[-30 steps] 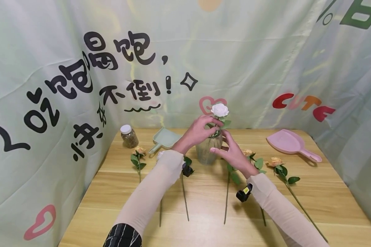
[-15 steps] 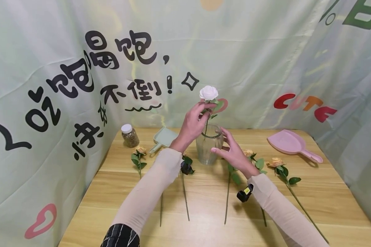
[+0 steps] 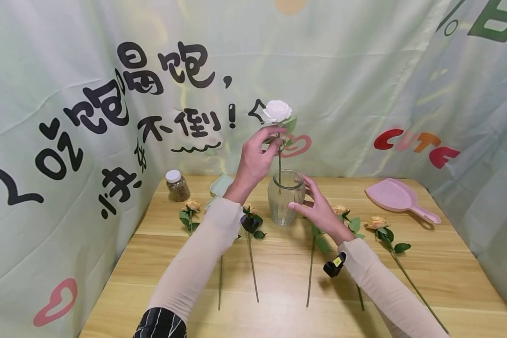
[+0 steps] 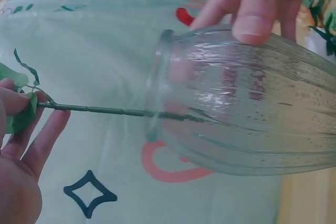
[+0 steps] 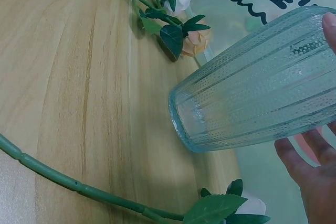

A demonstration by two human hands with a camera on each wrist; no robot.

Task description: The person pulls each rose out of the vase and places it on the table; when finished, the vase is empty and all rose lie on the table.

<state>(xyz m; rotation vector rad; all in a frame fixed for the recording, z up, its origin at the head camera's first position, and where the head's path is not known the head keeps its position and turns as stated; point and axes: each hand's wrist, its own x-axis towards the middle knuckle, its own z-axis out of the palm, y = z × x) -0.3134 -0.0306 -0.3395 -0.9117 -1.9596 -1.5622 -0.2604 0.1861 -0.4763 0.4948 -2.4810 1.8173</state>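
My left hand pinches a white rose by its stem and leaves just below the bloom. The rose stands upright over the clear glass vase, and the lower end of its green stem is inside the vase mouth. Against the right side of the vase is my right hand, its thumb in front and its fingers curled behind the glass. In the right wrist view, thumb and fingers lie on opposite sides of the ribbed vase.
Several roses lie on the wooden table, among them a peach rose at right and another peach rose at left. A pink dustpan, a pale green dustpan and a white-lidded jar stand farther back.
My left hand has risen and shifted left, drawing the white rose upward so that most of its stem is above the vase rim. The right hand has stayed on the vase.
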